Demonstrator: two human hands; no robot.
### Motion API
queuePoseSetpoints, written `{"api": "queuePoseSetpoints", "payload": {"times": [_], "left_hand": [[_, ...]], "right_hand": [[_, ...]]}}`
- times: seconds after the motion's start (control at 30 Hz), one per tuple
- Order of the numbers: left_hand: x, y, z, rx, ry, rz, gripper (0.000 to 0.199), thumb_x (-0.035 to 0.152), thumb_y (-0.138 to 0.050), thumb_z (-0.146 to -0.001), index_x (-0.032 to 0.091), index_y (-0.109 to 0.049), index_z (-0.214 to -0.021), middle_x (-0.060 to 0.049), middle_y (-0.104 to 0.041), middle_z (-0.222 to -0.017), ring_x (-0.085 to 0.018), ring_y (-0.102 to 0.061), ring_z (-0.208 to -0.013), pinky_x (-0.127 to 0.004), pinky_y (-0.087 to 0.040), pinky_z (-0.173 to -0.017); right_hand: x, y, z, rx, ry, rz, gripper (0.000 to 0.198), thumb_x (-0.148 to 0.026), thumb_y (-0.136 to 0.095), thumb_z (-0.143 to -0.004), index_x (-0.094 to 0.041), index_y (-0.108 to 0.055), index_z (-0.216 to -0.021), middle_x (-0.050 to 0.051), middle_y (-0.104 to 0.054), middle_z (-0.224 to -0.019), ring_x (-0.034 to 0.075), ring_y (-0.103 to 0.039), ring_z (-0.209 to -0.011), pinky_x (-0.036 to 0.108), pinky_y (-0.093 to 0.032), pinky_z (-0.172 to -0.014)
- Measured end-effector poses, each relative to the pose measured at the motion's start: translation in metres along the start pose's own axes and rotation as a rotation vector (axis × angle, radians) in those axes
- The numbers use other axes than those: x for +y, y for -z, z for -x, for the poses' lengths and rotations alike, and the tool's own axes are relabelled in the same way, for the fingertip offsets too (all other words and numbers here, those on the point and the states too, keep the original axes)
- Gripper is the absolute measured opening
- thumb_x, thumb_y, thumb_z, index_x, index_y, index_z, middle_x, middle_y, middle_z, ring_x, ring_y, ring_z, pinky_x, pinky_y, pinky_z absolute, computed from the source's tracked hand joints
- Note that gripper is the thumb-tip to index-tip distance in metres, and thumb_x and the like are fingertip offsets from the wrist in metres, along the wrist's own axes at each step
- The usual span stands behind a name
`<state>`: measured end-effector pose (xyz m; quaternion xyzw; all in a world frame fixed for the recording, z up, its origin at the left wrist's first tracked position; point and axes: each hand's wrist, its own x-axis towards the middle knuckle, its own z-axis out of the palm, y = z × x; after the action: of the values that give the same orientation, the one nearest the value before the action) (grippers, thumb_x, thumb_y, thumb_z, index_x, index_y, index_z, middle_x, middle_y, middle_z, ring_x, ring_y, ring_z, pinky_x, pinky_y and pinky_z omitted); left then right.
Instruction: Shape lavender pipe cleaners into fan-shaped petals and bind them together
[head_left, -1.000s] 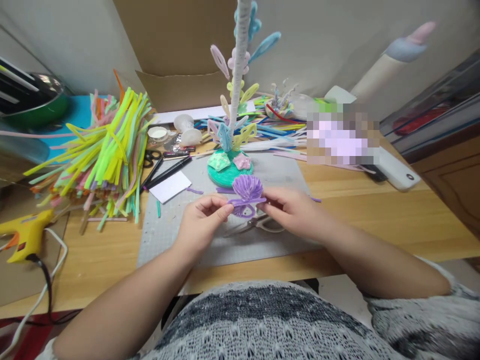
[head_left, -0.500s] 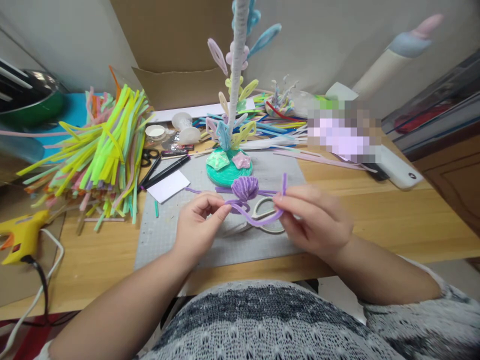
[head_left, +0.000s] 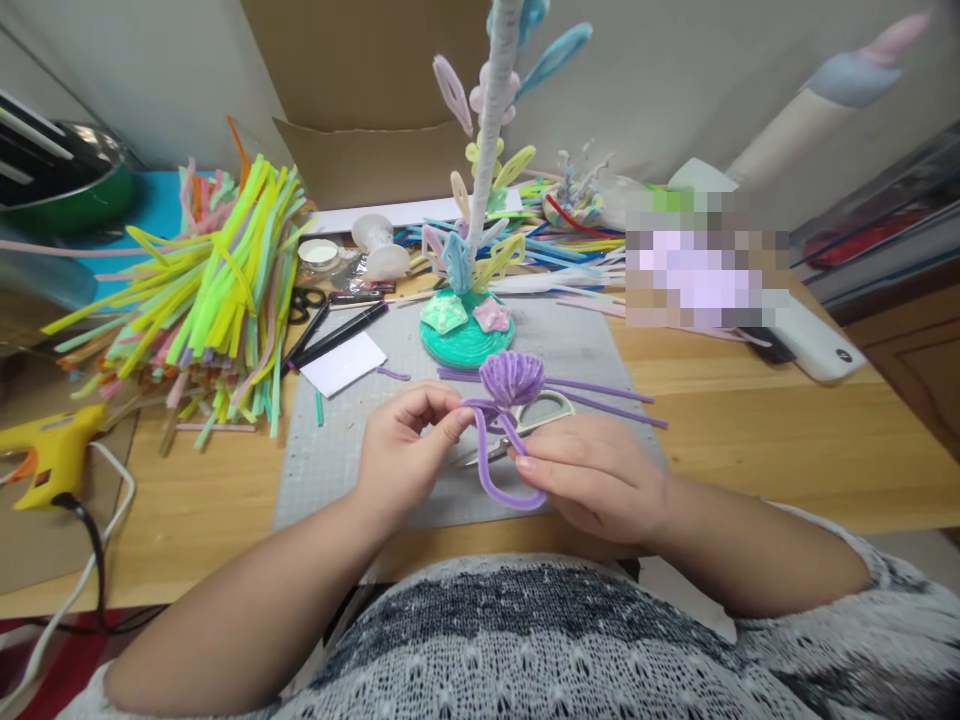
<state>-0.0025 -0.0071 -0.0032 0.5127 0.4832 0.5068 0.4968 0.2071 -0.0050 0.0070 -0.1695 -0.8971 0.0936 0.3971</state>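
My left hand (head_left: pixel 411 437) pinches a purple pipe cleaner where it joins a ribbed, shell-like purple pipe-cleaner piece (head_left: pixel 512 378). The free length of the purple pipe cleaner (head_left: pixel 489 484) bends down into a loop, and my right hand (head_left: pixel 600 475) is closed on it near its end. Beneath the hands lie scissors (head_left: pixel 551 409) with pale handles, partly covered. Loose purple pipe cleaners (head_left: pixel 611 402) rest on the grey cutting mat (head_left: pixel 322 480). Just beyond stands a round green base (head_left: pixel 466 345) carrying a white wrapped stem (head_left: pixel 489 140) with pastel loops and flowers.
A heap of bright pipe cleaners (head_left: pixel 217 290) is at left, with a yellow glue gun (head_left: pixel 56 455) and its cord in front. Black pens (head_left: pixel 341 335) and a white card (head_left: pixel 343 364) lie on the mat's left. A white device (head_left: pixel 814 345) sits at right.
My right hand has moved down and left, curling the pipe cleaner's free length into a loop below the shell-like piece. My left hand keeps its pinch. The whole view has shifted slightly.
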Motion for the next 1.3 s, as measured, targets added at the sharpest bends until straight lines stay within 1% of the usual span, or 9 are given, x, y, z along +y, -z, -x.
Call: {"api": "queuePoseSetpoints", "payload": {"times": [0.17, 0.27, 0.37, 0.57, 0.7, 0.93, 1.0, 1.2, 1.3], "left_hand": [[0.002, -0.003, 0.000, 0.060, 0.048, 0.034, 0.014, 0.029, -0.076, -0.071, 0.018, -0.068, -0.068, -0.001, -0.066, -0.067, -0.011, -0.056, -0.061, -0.023, -0.046, -0.059], [0.002, -0.004, 0.000, 0.058, 0.085, 0.056, 0.017, 0.032, -0.077, -0.070, 0.018, -0.067, -0.068, 0.000, -0.064, -0.059, -0.010, -0.055, -0.054, -0.022, -0.045, -0.053], [0.001, -0.004, 0.000, 0.048, 0.124, 0.087, 0.020, 0.034, -0.078, -0.070, 0.017, -0.067, -0.067, 0.001, -0.064, -0.057, -0.010, -0.057, -0.052, -0.021, -0.046, -0.052], [-0.002, -0.001, 0.000, -0.017, 0.221, 0.191, 0.022, 0.033, -0.077, -0.073, 0.016, -0.066, -0.066, 0.002, -0.066, -0.055, -0.007, -0.058, -0.052, -0.018, -0.048, -0.056], [-0.003, -0.001, -0.001, -0.053, 0.257, 0.270, 0.021, 0.032, -0.077, -0.073, 0.016, -0.066, -0.065, 0.002, -0.066, -0.055, -0.006, -0.058, -0.052, -0.016, -0.046, -0.056], [-0.001, -0.004, -0.003, -0.169, 0.411, 0.444, 0.028, 0.036, -0.079, -0.068, 0.015, -0.063, -0.061, 0.002, -0.063, -0.049, -0.007, -0.053, -0.045, -0.018, -0.042, -0.049], [0.000, -0.004, -0.002, -0.168, 0.398, 0.433, 0.027, 0.035, -0.079, -0.069, 0.015, -0.063, -0.061, 0.002, -0.063, -0.050, -0.007, -0.054, -0.046, -0.018, -0.042, -0.051], [-0.001, -0.003, 0.001, -0.111, 0.265, 0.314, 0.020, 0.030, -0.077, -0.073, 0.016, -0.065, -0.067, 0.002, -0.065, -0.053, -0.007, -0.057, -0.050, -0.018, -0.047, -0.055], [0.001, -0.005, 0.002, -0.102, 0.216, 0.287, 0.018, 0.028, -0.078, -0.071, 0.016, -0.065, -0.066, 0.002, -0.066, -0.056, -0.007, -0.059, -0.051, -0.018, -0.049, -0.054]], "right_hand": [[0.002, -0.005, 0.001, 0.023, -0.038, 0.007, 0.028, -0.012, -0.049, -0.090, -0.026, -0.062, -0.110, 0.004, -0.075, -0.092, 0.013, -0.070, -0.083, 0.027, -0.059, -0.067], [0.002, -0.007, 0.000, 0.034, -0.048, 0.007, 0.030, -0.011, -0.049, -0.089, -0.024, -0.062, -0.113, 0.006, -0.075, -0.092, 0.014, -0.070, -0.084, 0.028, -0.058, -0.067], [0.002, -0.008, 0.000, 0.045, -0.066, -0.003, 0.031, -0.012, -0.049, -0.090, -0.026, -0.061, -0.115, 0.005, -0.074, -0.092, 0.014, -0.070, -0.085, 0.027, -0.058, -0.066], [0.004, -0.015, 0.001, 0.099, 0.016, -0.046, 0.029, -0.008, -0.048, -0.089, -0.013, -0.060, -0.115, 0.011, -0.073, -0.088, 0.016, -0.069, -0.079, 0.029, -0.057, -0.061], [0.002, -0.016, 0.001, 0.088, 0.024, -0.033, 0.025, -0.007, -0.050, -0.088, -0.012, -0.062, -0.110, 0.011, -0.073, -0.088, 0.017, -0.069, -0.082, 0.030, -0.059, -0.065], [0.000, -0.012, 0.001, 0.083, 0.077, 0.030, 0.021, -0.008, -0.052, -0.087, -0.013, -0.063, -0.104, 0.010, -0.075, -0.084, 0.016, -0.070, -0.079, 0.030, -0.060, -0.066], [0.001, -0.010, 0.000, 0.083, 0.083, 0.035, 0.021, -0.007, -0.053, -0.087, -0.012, -0.062, -0.104, 0.010, -0.075, -0.084, 0.016, -0.070, -0.079, 0.029, -0.060, -0.065], [0.001, -0.008, -0.002, 0.094, 0.023, 0.030, 0.022, -0.006, -0.051, -0.087, -0.012, -0.062, -0.105, 0.012, -0.075, -0.087, 0.016, -0.068, -0.075, 0.029, -0.056, -0.059], [0.002, -0.008, -0.004, 0.089, 0.017, 0.130, 0.022, -0.006, -0.053, -0.086, -0.013, -0.063, -0.105, 0.010, -0.074, -0.084, 0.016, -0.065, -0.071, 0.029, -0.054, -0.057]]}}
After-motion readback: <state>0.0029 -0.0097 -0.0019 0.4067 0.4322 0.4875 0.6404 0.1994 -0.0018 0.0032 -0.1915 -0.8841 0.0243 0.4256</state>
